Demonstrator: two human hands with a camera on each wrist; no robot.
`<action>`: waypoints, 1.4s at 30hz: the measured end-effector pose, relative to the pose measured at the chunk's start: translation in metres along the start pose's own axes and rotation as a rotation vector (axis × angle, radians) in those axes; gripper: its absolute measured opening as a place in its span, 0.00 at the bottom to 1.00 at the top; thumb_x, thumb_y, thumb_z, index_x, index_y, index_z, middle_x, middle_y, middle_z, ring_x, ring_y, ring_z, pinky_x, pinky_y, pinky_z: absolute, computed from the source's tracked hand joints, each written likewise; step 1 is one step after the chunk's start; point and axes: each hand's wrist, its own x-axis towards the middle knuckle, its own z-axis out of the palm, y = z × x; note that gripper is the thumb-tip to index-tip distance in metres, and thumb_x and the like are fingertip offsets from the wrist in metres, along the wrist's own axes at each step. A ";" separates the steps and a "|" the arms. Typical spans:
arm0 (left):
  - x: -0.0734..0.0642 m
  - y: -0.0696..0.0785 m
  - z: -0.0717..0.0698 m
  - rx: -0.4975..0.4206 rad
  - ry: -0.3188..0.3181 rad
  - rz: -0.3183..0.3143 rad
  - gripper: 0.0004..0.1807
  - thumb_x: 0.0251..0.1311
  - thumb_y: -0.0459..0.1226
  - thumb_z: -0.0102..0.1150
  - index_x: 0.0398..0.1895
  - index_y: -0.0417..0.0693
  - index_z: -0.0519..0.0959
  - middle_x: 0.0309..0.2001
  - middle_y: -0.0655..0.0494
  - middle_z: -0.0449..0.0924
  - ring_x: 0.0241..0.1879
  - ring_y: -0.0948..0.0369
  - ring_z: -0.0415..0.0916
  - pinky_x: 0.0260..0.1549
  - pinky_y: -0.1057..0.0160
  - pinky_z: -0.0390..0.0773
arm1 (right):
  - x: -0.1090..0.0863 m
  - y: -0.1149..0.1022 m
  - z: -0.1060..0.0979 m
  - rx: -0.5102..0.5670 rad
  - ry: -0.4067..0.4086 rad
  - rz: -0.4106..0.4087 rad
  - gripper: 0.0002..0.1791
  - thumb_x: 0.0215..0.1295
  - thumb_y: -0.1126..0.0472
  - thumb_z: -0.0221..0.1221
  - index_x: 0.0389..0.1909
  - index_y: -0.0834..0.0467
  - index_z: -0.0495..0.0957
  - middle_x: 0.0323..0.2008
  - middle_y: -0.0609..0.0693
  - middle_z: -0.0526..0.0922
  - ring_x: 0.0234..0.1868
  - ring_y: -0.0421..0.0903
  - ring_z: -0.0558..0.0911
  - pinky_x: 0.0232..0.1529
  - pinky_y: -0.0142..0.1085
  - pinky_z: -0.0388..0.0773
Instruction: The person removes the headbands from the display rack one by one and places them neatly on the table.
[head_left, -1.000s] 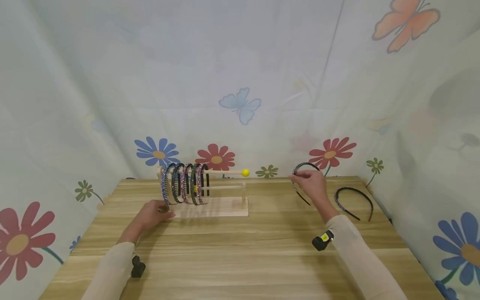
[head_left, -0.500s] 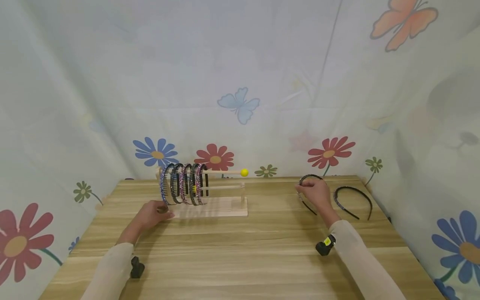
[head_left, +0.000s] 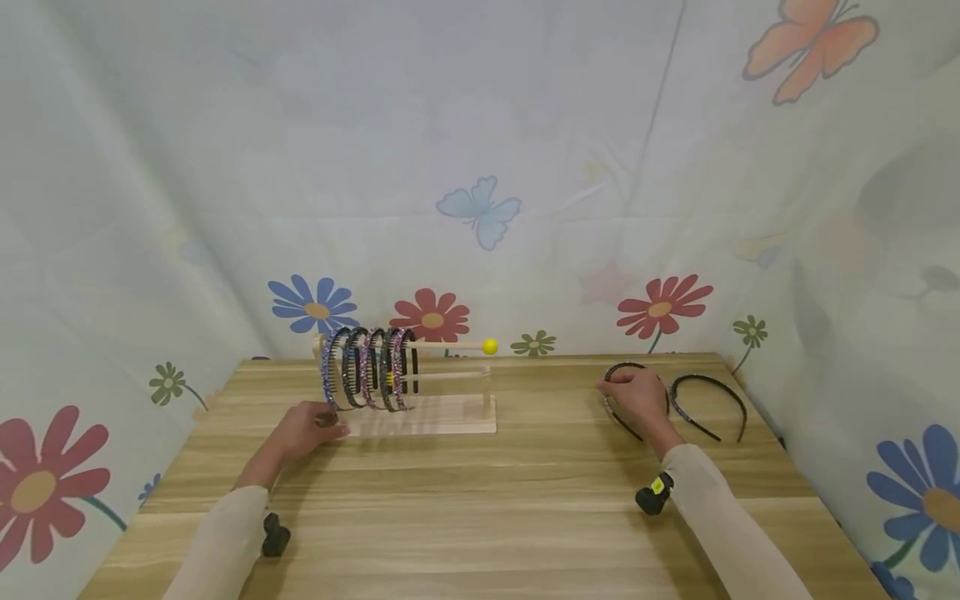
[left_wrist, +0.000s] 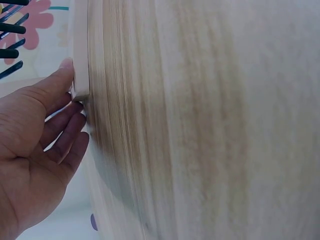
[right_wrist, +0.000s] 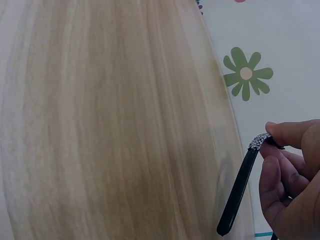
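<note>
My right hand (head_left: 637, 396) pinches a black headband (right_wrist: 237, 192) between thumb and fingers, low over the right side of the table. In the right wrist view the band's sparkly silver section is at my fingertips, with one black leg pointing down. On the left stands a wooden headband rack (head_left: 450, 417) with yellow ball ends. Several glittery headbands in blue, dark and pink hang together at its left end, such as the blue headband (head_left: 327, 375). My left hand (head_left: 300, 429) grips the left end of the rack's base, thumb on top, fingers at the corner.
Another black headband (head_left: 708, 379) with a sparkly section lies on the table right of my right hand. The wood-grain table (head_left: 450, 517) ends at a cloth backdrop (head_left: 525, 275) printed with flowers and butterflies.
My right hand has gone down and slightly right with the headband, bringing it close to the tabletop. The left hand and the rack have stayed in place.
</note>
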 end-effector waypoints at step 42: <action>0.000 0.001 0.001 -0.018 -0.017 -0.024 0.16 0.64 0.45 0.69 0.43 0.41 0.85 0.48 0.39 0.86 0.50 0.41 0.82 0.49 0.41 0.82 | -0.004 -0.013 -0.015 0.094 -0.080 -0.065 0.31 0.69 0.38 0.62 0.58 0.59 0.83 0.54 0.61 0.85 0.56 0.59 0.82 0.53 0.53 0.81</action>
